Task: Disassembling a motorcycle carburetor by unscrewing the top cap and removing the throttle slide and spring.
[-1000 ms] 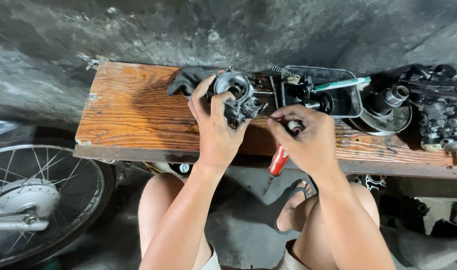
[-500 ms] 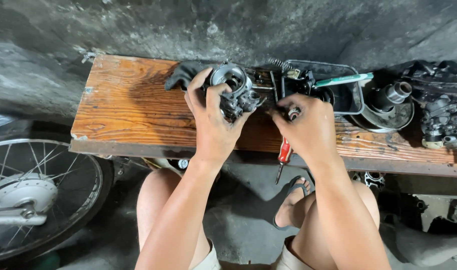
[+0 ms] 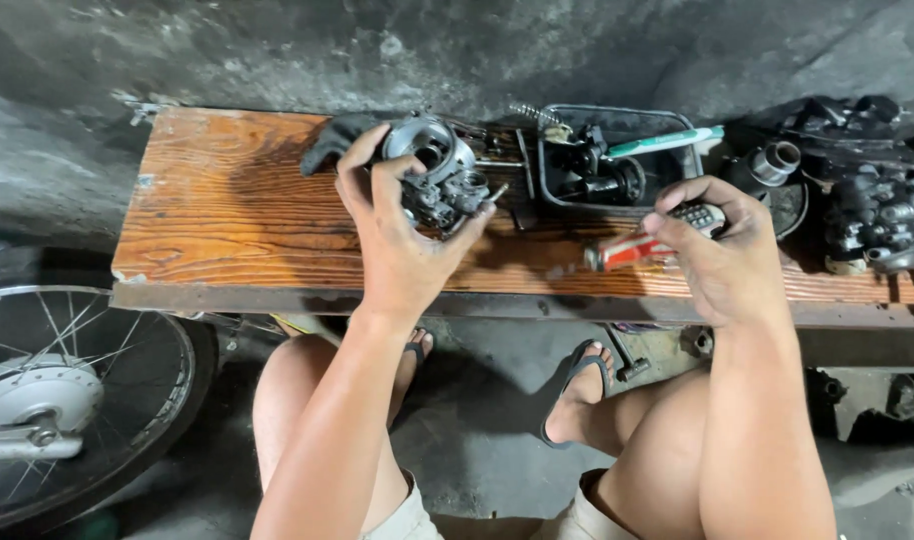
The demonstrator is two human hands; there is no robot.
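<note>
Over the wooden bench (image 3: 227,215), the left hand (image 3: 397,235) grips a grey metal engine part (image 3: 437,172), thumb and fingers wrapped round its near side so the underside is hidden. Off to the side, the right hand (image 3: 722,250) is closed on a screwdriver (image 3: 637,248) with a red and clear handle; the handle end points toward the left hand, while the shaft and tip are buried behind the fingers. A dark tray (image 3: 617,155) behind holds black parts too shadowed to tell apart, with a green toothbrush (image 3: 667,142) lying across its rim. More engine parts (image 3: 867,190) crowd the bench's far right end and run out of view. Most of the bench's left half lies bare, up to its front edge. Below, a spoked wheel (image 3: 67,390) is cut off at the left border, and sandalled feet (image 3: 577,385) rest on the floor.
</note>
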